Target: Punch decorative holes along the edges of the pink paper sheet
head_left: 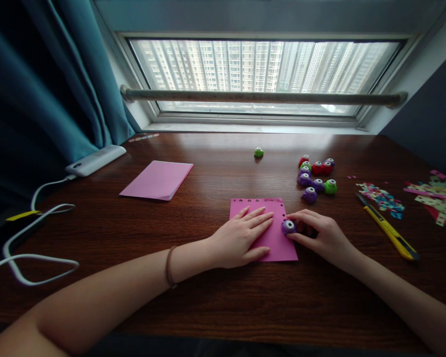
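Note:
A pink sheet [278, 248] lies on the brown table, with small holes punched along its far edge and near the upper part of its right edge. My left hand [243, 238] rests flat on the sheet, fingers spread and pointing right. At the sheet's right edge sits a purple craft punch [289, 227] with a star on its white top. My right hand [319, 233] grips that punch from the right between thumb and fingers.
Several red, green and purple punches [318, 185] stand behind my right hand, and a green one [258, 152] farther back. Right: yellow cutter [392, 233], confetti [382, 197], punched strips [440, 198]. Left: pink paper stack [156, 180], white power bank [95, 160] with cable.

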The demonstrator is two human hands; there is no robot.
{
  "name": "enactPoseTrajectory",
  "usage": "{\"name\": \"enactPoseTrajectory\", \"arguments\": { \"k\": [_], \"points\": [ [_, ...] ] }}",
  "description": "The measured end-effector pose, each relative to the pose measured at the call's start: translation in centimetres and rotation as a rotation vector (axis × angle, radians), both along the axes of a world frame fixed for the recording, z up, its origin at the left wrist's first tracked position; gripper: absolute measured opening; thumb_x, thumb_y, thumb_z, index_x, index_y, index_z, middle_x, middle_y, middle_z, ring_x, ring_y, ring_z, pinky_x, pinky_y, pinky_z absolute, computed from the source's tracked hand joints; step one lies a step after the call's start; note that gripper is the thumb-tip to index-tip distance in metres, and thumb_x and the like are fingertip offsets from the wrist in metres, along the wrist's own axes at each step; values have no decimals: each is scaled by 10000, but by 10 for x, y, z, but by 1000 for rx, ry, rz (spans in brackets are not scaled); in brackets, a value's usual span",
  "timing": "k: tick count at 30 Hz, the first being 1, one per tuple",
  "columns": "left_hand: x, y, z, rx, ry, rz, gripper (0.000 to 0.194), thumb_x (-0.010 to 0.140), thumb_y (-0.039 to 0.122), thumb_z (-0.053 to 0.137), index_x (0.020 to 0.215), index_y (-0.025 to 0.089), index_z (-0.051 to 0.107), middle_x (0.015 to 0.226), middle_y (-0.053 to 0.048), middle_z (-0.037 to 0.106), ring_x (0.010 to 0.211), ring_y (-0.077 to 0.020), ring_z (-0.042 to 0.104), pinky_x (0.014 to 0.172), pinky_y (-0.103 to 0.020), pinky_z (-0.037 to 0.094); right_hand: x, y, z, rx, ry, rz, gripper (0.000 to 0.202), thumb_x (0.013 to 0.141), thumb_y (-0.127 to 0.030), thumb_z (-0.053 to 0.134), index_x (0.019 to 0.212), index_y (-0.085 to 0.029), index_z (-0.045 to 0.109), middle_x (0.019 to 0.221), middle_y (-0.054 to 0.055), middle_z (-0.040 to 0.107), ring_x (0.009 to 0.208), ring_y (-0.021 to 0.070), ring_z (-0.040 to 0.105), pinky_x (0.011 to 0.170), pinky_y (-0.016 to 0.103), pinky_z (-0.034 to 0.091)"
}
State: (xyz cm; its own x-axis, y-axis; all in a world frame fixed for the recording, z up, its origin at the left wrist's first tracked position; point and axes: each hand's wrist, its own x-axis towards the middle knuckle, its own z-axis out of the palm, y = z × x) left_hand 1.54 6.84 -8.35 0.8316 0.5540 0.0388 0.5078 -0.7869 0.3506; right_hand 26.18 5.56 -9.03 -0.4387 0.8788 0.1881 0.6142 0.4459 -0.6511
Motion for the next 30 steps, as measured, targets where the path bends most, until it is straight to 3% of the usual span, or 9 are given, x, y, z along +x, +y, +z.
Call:
{"name": "enactPoseTrajectory", "arguments": {
  "k": [30],
  "points": [
    [0,-1,1,7,33,3,643,890,485,400,1398,149,192,1452,-86,232,1352,-214,120,1108,-427,120,-1,-1,1,-19,8,-2,274,788,-317,599,1043,-215,588,897,24,598,704,124,519,616,244,434]
  ]
}}
